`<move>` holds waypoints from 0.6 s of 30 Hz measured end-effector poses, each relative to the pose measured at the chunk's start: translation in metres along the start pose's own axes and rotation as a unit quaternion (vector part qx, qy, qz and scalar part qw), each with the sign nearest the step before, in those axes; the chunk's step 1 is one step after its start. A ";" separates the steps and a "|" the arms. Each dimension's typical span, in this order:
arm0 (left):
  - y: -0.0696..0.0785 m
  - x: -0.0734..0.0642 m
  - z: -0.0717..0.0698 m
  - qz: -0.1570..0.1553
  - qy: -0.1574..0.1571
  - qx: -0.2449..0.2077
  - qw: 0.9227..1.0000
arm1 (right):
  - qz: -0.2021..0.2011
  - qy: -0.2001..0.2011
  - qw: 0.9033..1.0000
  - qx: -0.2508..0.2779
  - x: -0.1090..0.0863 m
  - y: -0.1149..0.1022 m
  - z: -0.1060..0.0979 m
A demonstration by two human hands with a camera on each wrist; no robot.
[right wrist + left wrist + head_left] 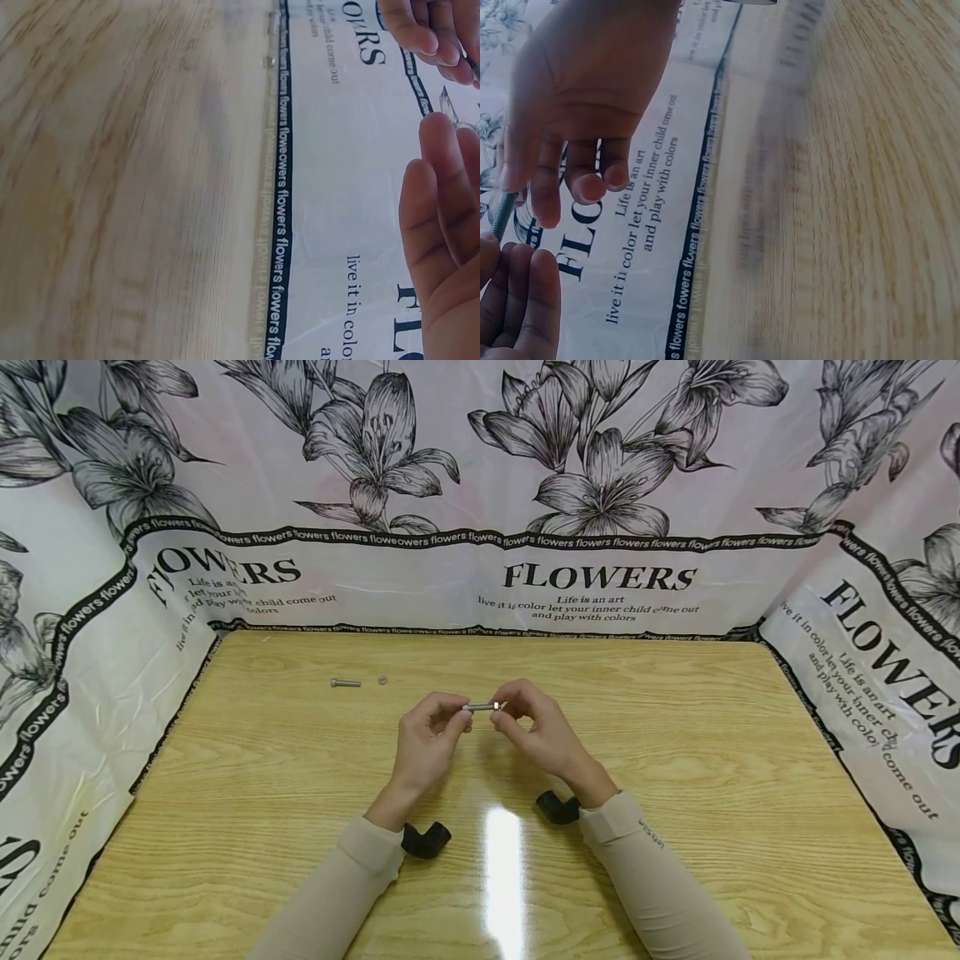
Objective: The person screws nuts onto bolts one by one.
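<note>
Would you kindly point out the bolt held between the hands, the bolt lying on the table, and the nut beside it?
Held bolt (481,707): head view, middle of its shank.
Lying bolt (348,683): head view, on its shank.
Nut (382,680): head view, visible face.

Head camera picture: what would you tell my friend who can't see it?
A person's left hand and right hand pinch a small metal bolt between them over a wooden table. Another bolt and a nut lie on the table, beyond the left hand. A white sheet printed with black flowers hangs behind the table.
</note>
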State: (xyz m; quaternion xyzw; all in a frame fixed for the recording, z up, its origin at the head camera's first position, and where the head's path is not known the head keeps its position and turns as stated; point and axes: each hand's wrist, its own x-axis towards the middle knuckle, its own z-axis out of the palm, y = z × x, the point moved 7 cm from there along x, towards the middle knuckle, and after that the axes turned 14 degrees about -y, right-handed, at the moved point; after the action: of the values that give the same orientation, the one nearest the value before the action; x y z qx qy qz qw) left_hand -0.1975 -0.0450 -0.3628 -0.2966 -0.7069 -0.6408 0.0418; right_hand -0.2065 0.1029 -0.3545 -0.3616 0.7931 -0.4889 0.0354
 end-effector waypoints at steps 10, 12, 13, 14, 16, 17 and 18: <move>0.000 0.000 0.001 -0.001 -0.004 -0.002 1.000 | 0.015 0.013 0.999 -0.026 0.000 0.038 0.002; 0.000 0.000 0.001 0.003 -0.005 -0.001 1.000 | 0.029 0.011 0.999 -0.021 -0.002 0.041 0.003; 0.000 0.000 0.001 0.004 -0.004 0.000 1.000 | 0.036 0.010 0.999 -0.015 -0.002 0.042 0.003; 0.000 0.000 0.001 0.005 -0.004 0.001 1.000 | 0.042 0.008 0.999 -0.008 -0.003 0.043 0.003; -0.001 0.000 0.001 0.007 -0.004 0.001 1.000 | 0.048 0.004 0.999 0.003 -0.003 0.041 0.003; -0.001 0.000 0.001 0.008 -0.004 0.001 1.000 | 0.047 0.001 0.999 0.009 -0.003 0.039 0.004; -0.001 0.000 0.001 0.009 -0.005 0.000 1.000 | 0.042 -0.002 0.999 0.014 -0.002 0.036 0.004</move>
State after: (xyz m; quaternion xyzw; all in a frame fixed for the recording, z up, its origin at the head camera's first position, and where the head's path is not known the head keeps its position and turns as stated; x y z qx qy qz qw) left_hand -0.1973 -0.0436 -0.3635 -0.3057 -0.7045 -0.6389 0.0442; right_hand -0.2226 0.1111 -0.3862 -0.3288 0.8006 -0.4969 0.0627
